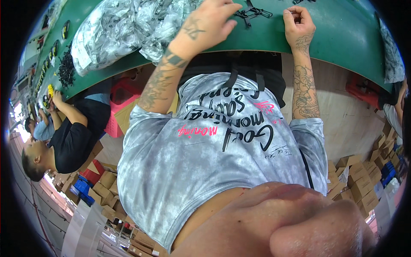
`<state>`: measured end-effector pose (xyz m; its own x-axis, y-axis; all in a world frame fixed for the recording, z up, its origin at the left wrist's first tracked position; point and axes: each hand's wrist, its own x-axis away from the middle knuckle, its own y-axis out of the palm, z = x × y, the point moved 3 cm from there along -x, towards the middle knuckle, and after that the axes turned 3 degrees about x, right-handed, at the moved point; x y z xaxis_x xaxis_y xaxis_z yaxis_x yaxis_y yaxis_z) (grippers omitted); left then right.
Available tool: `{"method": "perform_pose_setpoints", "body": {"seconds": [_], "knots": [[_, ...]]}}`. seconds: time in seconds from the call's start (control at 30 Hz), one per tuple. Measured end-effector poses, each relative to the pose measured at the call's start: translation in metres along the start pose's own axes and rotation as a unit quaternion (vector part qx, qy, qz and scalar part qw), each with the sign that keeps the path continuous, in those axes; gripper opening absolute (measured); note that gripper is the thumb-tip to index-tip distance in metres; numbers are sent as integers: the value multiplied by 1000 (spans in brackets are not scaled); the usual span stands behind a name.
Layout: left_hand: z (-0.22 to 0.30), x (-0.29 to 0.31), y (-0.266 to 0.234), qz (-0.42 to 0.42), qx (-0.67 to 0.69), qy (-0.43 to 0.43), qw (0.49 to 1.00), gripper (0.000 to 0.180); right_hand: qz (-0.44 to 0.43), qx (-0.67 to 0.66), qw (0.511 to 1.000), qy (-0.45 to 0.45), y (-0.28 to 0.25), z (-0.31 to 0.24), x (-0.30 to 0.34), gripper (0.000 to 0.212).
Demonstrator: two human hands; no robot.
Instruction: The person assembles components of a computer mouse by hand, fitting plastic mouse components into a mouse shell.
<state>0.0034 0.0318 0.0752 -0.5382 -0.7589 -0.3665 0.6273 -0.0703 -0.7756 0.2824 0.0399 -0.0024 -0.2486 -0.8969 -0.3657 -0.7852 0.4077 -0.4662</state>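
Observation:
Thin black frame-like parts (252, 13) lie on the green table at the top, between my two hands. My left hand (209, 25) reaches just to their left, its thumb apart from the fingers and nothing visible in it. On the right, my right hand (299, 23) is closed above the table, fingers curled in toward the thumb. Whatever it may hold is hidden. More small black parts (299, 1) show at the upper edge beyond my right hand. Beside my left forearm rests a big heap of clear plastic bags (115, 32).
The green table (342, 51) curves across the top. Small black pieces (66, 70) are piled at its left. A co-worker in black (72, 145) sits there, hands at a yellow item (50, 90). Another plastic bag (391, 55) lies far right. Cardboard boxes (359, 184) stand behind me.

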Motion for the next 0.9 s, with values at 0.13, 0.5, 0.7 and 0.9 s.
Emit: {"method": "perform_pose_setpoints", "body": {"seconds": [0.13,0.5,0.7,0.9], "knots": [[-19,0,41,36,-46,-20,998,18,-23,-17,999,-14,3,-3,3,13],[-40,-39,29,129,47,-16,990,12,-52,-139,989,-13,0,-46,43,16],[-42,-53,28,1,128,83,988,12,-126,-256,958,19,20,-61,32,60],[-48,-90,52,-93,155,142,973,18,-78,-265,960,37,25,-33,34,55]]}}
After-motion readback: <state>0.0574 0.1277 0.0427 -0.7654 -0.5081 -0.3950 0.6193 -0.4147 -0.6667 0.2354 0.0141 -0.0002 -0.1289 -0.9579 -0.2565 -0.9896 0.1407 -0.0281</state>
